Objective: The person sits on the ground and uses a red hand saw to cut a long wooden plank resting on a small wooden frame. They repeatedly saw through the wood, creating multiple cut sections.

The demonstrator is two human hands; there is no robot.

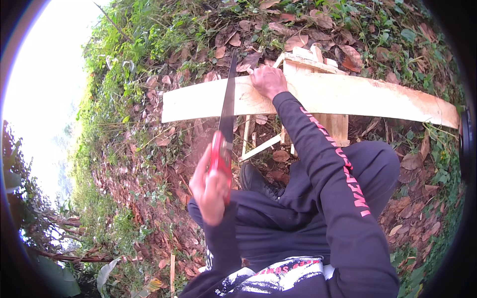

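Observation:
My left hand is closed around the red handle of a hand saw. The saw's dark blade points away from me and crosses a long pale wooden plank toward its left end. My right hand grips the plank at its far edge, just right of the blade, its fingertips partly hidden. Beneath the plank stands a small wooden stool-like frame, which bears it. Whether the teeth have cut into the wood does not show.
Short wood offcuts lie on the frame's far side. A thin wooden strip is on the ground at lower left. Brown dry leaves and green plants cover the soil. My dark shoe is close below the frame.

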